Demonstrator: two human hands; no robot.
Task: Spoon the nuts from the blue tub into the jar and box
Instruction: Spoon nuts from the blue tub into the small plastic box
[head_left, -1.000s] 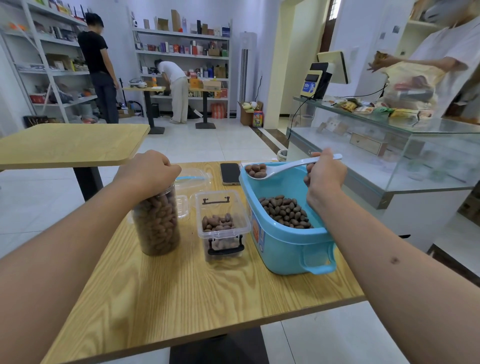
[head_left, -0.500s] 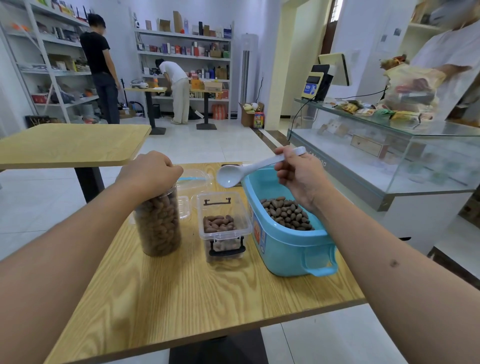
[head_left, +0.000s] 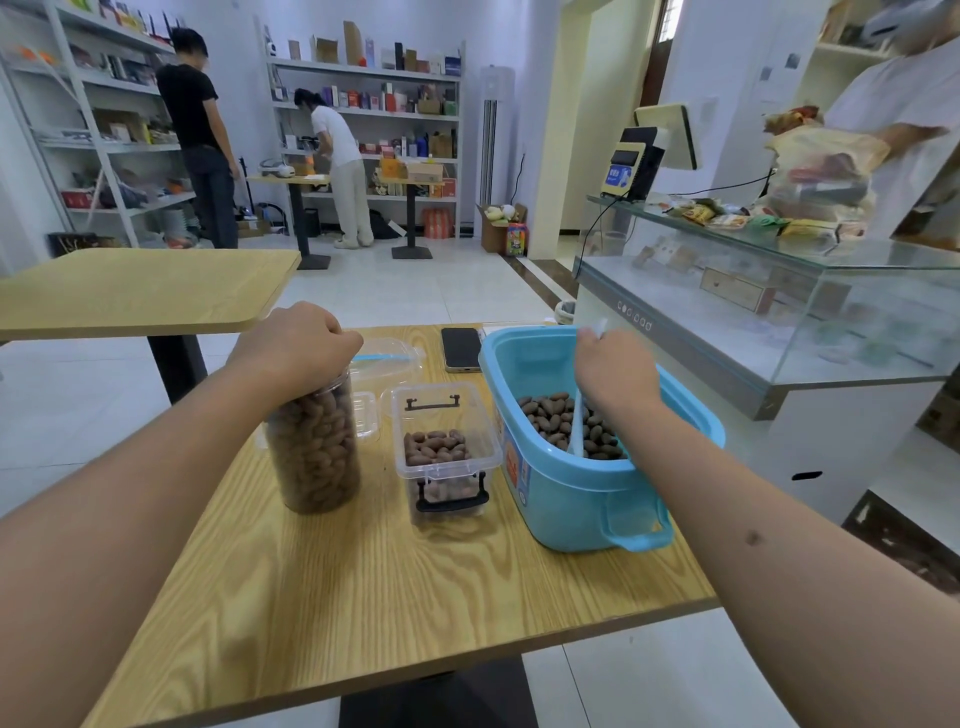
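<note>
Right hand (head_left: 615, 371) fingers are gripping the spoon (head_left: 576, 421) in the blue tub (head_left: 571, 499), left hand (head_left: 296, 345) fingers curling round the jar (head_left: 317, 447) top.

Left hand (head_left: 298, 340) curled, knuckles up, gripping from above; forearm reaching in from lower left. Right hand (head_left: 615, 371) fisted, wrist bent downward, closed round an upright handle; forearm extended from lower right.

Spoon (head_left: 576, 423) bowl buried in nuts (head_left: 550, 415); jar (head_left: 314, 441) mouth hidden.
</note>
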